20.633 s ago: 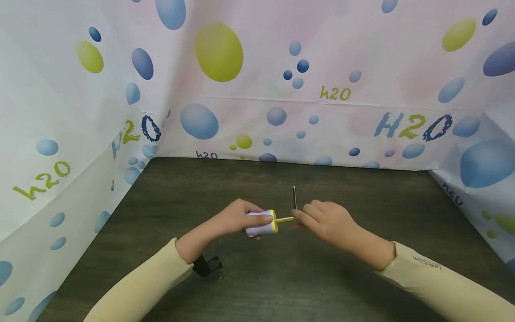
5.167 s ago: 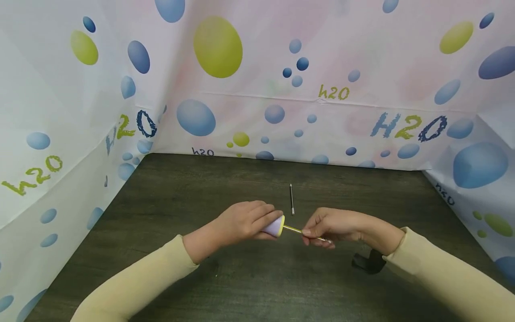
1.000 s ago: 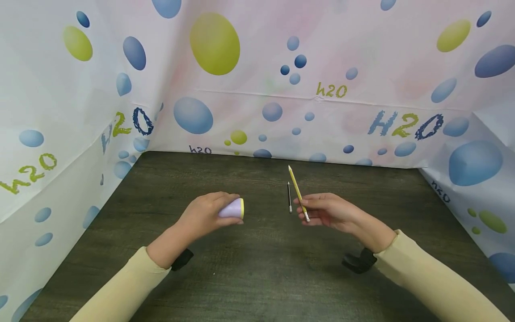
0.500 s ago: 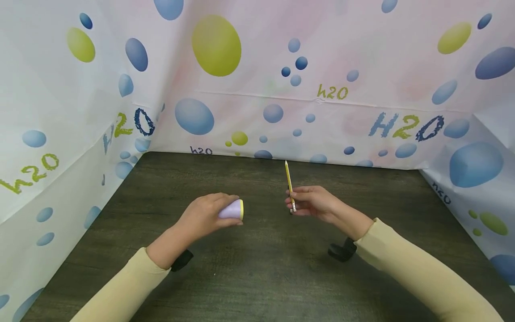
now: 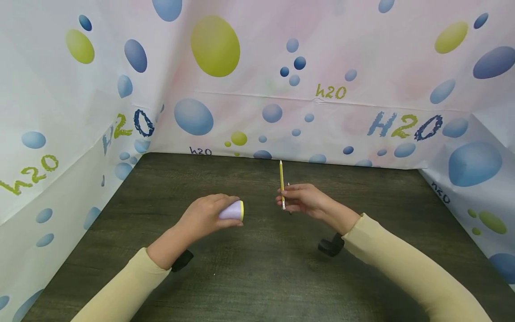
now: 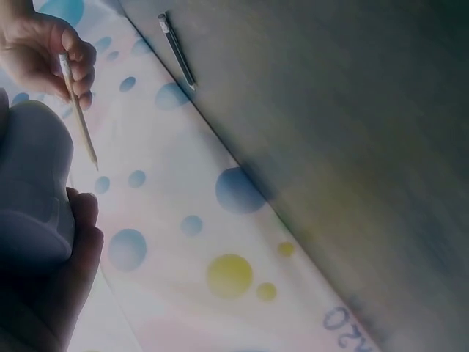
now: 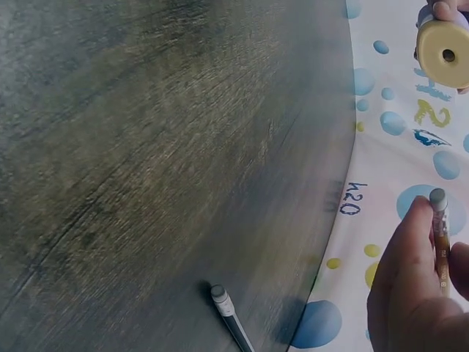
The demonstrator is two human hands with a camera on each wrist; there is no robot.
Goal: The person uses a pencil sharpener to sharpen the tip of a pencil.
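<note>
My left hand grips a lilac pencil sharpener lying sideways in it, its yellow face towards the right. In the right wrist view this face is round with a dark hole in the middle. Between thumb and fingers, my right hand pinches a yellow pencil near its eraser end, sharpened tip up and away from me. A gap separates pencil and sharpener. Behind the right hand a black pencil lies on the table, its middle hidden by that hand in the head view.
The dark wooden table runs back to a white sheet printed with blue and green dots, which also encloses both sides. A black wrist mount hangs under the right forearm, another under the left.
The yellow pencil was in the sharpener's hole earlier and has come out, turned tip up. Over the last second my right hand has moved left with it; the left hand has stayed still.
</note>
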